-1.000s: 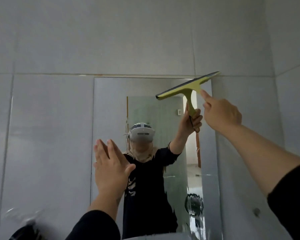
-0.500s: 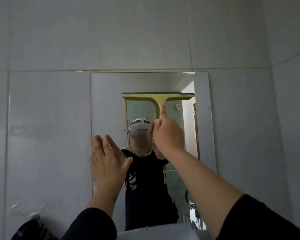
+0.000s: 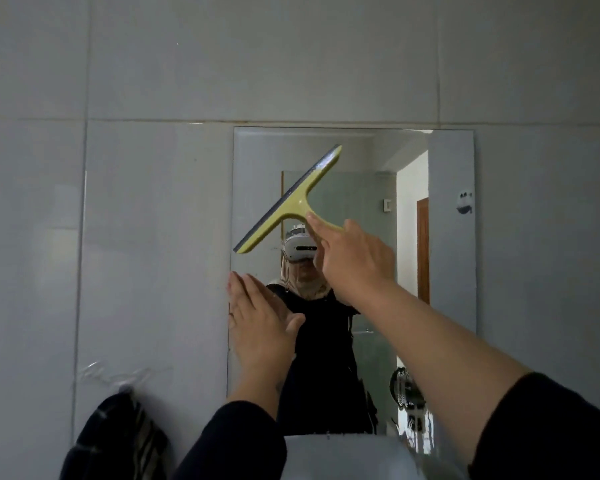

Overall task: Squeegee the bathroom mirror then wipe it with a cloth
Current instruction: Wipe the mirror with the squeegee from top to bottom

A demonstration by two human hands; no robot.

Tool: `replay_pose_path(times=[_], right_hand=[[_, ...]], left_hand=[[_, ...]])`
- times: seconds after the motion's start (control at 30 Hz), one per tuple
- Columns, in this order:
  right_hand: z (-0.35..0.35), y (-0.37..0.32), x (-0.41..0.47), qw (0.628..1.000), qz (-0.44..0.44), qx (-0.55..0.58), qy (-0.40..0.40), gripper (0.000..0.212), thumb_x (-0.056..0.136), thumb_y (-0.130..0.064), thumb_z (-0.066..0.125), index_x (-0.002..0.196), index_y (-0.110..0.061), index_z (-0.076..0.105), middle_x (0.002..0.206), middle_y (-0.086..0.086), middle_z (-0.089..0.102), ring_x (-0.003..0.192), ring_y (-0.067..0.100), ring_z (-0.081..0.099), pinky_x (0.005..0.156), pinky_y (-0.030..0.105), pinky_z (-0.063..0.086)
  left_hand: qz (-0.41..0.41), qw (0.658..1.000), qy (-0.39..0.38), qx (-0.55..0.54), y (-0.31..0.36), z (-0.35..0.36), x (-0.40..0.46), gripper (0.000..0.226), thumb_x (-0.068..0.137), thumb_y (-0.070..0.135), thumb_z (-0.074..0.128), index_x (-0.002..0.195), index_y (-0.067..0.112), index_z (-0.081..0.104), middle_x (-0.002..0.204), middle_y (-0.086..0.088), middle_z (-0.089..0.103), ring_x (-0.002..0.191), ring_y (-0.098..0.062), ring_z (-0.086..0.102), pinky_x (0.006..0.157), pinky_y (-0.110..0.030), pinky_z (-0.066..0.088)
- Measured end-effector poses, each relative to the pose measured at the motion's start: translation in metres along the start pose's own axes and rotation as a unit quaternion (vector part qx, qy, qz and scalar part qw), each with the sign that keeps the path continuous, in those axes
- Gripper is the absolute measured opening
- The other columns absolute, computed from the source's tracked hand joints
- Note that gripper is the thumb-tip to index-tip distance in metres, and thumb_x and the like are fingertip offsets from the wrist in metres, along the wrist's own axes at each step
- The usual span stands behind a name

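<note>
A rectangular mirror hangs on the grey tiled wall. My right hand grips the handle of a yellow-green squeegee, index finger stretched along it. The dark rubber blade runs diagonally from upper right to lower left across the mirror's upper left part. My left hand lies flat and open against the mirror's left edge, fingers up, holding nothing. A dark striped cloth hangs on a wall hook at the lower left.
A white basin rim shows at the bottom centre under the mirror. The mirror reflects a person in black, a doorway and a frosted glass panel. A small suction hook sits on the mirror's right edge. Grey tiles surround everything.
The squeegee has swept from the mirror's top right corner leftward across the glass, its blade turning from level to a steep diagonal. My left hand stays flat on the mirror's left edge.
</note>
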State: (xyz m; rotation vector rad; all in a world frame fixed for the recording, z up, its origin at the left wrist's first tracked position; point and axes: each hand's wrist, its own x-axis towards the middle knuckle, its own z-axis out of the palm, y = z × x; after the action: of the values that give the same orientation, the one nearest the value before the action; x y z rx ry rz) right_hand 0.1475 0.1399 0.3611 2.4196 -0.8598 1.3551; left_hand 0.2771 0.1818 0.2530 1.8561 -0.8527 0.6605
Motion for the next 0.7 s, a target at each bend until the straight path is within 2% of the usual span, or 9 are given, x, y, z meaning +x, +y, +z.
replay_pose_path(times=[0.1,0.17,0.27,0.4,0.53,0.7], right_hand=[[-0.010,0.020,0.002,0.999,0.008,-0.035,-0.004,0.058,0.100,-0.019,0.038,0.142,-0.056,0.023,0.097,0.004,0.043,0.073,0.022,0.047,0.063,0.034,0.043],[-0.016,0.030,0.000,0.999,0.009,-0.045,-0.002,0.055,0.101,-0.022,0.035,0.141,-0.057,0.023,0.102,0.006,0.047,0.079,0.026,0.054,0.067,0.036,0.047],[-0.025,0.044,-0.005,0.998,0.019,-0.057,-0.003,0.053,0.102,-0.023,0.033,0.141,-0.057,0.024,0.113,0.009,0.049,0.090,0.029,0.058,0.067,0.033,0.042],[-0.031,0.062,-0.006,0.997,0.052,-0.060,0.003,0.055,0.102,-0.022,0.034,0.141,-0.059,0.023,0.099,0.006,0.044,0.079,0.024,0.051,0.064,0.033,0.041],[-0.036,0.088,-0.007,0.995,0.080,-0.066,-0.001,0.057,0.101,-0.021,0.034,0.139,-0.061,0.020,0.118,0.011,0.048,0.089,0.029,0.058,0.067,0.036,0.047],[-0.040,0.117,-0.014,0.990,0.129,-0.052,-0.001,0.053,0.103,-0.025,0.029,0.142,-0.058,0.014,0.097,0.005,0.042,0.076,0.022,0.052,0.063,0.034,0.041]], left_hand=[[-0.002,1.000,-0.006,0.003,0.002,-0.001,0.000,0.116,0.079,0.054,0.064,0.146,0.004,-0.016,0.157,-0.013,-0.019,0.146,-0.025,-0.014,0.120,-0.039,0.007],[-0.008,1.000,-0.012,0.014,0.004,-0.002,0.000,0.116,0.079,0.055,0.064,0.146,0.004,-0.016,0.157,-0.013,-0.019,0.146,-0.026,-0.014,0.119,-0.040,0.008],[-0.022,1.000,-0.015,0.014,0.009,-0.004,0.000,0.116,0.078,0.054,0.064,0.147,0.005,-0.015,0.157,-0.012,-0.019,0.146,-0.025,-0.012,0.118,-0.045,0.009],[-0.024,1.000,-0.016,0.013,0.011,-0.005,0.001,0.113,0.078,0.053,0.064,0.147,0.005,-0.013,0.157,-0.012,-0.018,0.146,-0.026,-0.011,0.119,-0.047,0.009],[-0.013,1.000,-0.013,0.006,0.008,-0.003,0.003,0.116,0.077,0.051,0.067,0.147,0.004,-0.012,0.157,-0.013,-0.018,0.146,-0.026,-0.012,0.119,-0.041,0.007],[-0.006,1.000,-0.007,0.001,0.007,-0.002,0.003,0.115,0.077,0.048,0.068,0.147,0.003,-0.012,0.157,-0.014,-0.017,0.146,-0.026,-0.013,0.119,-0.037,0.005]])
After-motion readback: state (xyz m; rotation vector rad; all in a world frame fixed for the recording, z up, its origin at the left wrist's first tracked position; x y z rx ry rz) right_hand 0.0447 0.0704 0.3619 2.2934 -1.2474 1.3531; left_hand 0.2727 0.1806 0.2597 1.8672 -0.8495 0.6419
